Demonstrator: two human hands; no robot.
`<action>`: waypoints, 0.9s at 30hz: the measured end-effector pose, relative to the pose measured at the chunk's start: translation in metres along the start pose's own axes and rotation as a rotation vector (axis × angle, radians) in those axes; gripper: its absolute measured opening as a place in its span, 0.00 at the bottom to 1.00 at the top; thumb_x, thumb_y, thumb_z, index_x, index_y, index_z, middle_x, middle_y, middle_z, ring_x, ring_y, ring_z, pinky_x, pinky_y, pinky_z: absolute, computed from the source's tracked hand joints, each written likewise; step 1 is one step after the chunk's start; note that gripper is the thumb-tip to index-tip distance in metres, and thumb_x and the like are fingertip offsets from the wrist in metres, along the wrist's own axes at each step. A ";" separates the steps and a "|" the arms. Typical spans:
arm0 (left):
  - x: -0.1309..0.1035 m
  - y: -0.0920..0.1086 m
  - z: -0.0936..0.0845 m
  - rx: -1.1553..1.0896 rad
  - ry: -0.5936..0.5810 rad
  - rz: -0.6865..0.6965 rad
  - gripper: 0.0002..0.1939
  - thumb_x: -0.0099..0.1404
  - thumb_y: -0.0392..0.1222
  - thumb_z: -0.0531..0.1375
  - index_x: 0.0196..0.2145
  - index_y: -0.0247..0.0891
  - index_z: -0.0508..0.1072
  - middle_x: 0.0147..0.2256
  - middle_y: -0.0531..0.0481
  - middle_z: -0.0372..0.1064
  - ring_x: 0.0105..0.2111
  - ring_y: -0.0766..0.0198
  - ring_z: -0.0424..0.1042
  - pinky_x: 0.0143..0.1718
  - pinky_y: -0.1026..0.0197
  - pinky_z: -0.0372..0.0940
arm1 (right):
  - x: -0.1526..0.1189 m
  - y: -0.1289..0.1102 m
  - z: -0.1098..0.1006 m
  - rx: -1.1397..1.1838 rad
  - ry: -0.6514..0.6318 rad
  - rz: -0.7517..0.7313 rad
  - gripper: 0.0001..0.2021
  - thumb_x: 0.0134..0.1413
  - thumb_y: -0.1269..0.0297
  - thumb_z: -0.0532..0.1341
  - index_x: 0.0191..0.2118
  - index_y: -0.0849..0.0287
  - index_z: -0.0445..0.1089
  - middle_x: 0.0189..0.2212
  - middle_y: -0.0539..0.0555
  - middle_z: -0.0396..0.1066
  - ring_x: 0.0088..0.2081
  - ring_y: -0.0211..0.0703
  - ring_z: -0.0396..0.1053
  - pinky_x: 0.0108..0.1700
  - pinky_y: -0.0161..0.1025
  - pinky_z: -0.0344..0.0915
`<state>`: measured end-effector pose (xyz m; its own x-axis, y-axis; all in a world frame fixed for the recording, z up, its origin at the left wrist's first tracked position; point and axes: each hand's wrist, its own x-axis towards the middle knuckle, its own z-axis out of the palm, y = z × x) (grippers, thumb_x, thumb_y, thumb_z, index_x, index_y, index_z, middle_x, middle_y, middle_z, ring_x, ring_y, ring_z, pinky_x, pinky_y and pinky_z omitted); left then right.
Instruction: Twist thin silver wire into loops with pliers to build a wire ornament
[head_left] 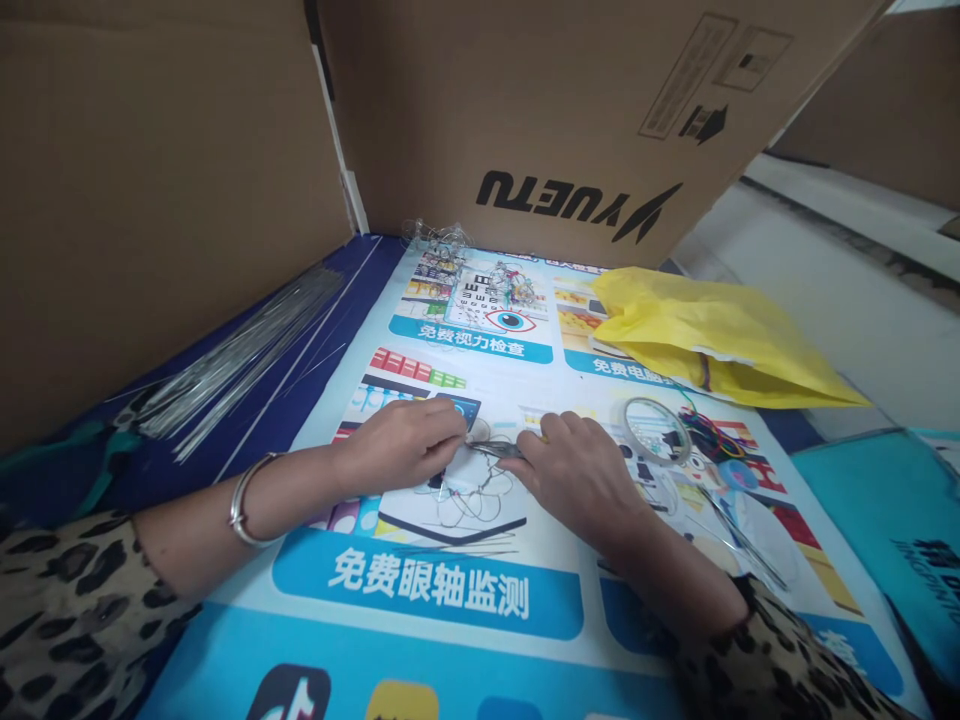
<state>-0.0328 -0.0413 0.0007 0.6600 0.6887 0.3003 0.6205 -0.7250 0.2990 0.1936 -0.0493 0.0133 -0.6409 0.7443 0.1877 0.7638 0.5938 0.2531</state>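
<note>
Left hand (405, 440): fingertips pinched on the looped wire piece (469, 500), which is held between and just below both hands. Right hand (581, 475): clenched around a metal tool (495, 449), its tip directed toward the left hand. Yellow bag (712, 325): laid beyond the right hand. Straight wires (247, 350): bundled beyond the left hand, to its left. Green-handled tool (109, 460): placed left of the left hand.

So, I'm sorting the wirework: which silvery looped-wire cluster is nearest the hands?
The looped wire piece right by the left hand and right hand; the other silvery clusters lie farther off, toward the upright cardboard.
</note>
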 end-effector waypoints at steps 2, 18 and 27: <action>0.000 0.000 0.000 -0.012 0.003 -0.016 0.07 0.63 0.34 0.48 0.29 0.36 0.65 0.27 0.52 0.62 0.27 0.68 0.62 0.26 0.65 0.55 | -0.001 -0.001 -0.001 0.001 -0.002 0.006 0.15 0.55 0.52 0.54 0.29 0.57 0.68 0.26 0.55 0.64 0.31 0.44 0.57 0.31 0.39 0.42; 0.000 0.000 0.001 0.052 -0.003 0.017 0.09 0.64 0.35 0.48 0.28 0.37 0.64 0.25 0.53 0.61 0.26 0.68 0.60 0.25 0.65 0.53 | -0.001 0.002 0.002 0.023 0.017 -0.005 0.17 0.57 0.51 0.50 0.28 0.57 0.67 0.26 0.53 0.64 0.30 0.42 0.57 0.31 0.39 0.42; 0.001 0.000 -0.001 0.002 -0.031 -0.011 0.09 0.64 0.35 0.47 0.30 0.37 0.65 0.27 0.53 0.62 0.27 0.67 0.62 0.26 0.65 0.55 | 0.000 0.002 0.000 0.049 -0.014 -0.023 0.18 0.58 0.52 0.50 0.29 0.58 0.68 0.25 0.53 0.66 0.29 0.40 0.59 0.30 0.38 0.43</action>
<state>-0.0325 -0.0407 0.0021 0.6657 0.6962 0.2686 0.6288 -0.7172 0.3004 0.1953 -0.0482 0.0143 -0.6572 0.7345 0.1690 0.7521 0.6245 0.2107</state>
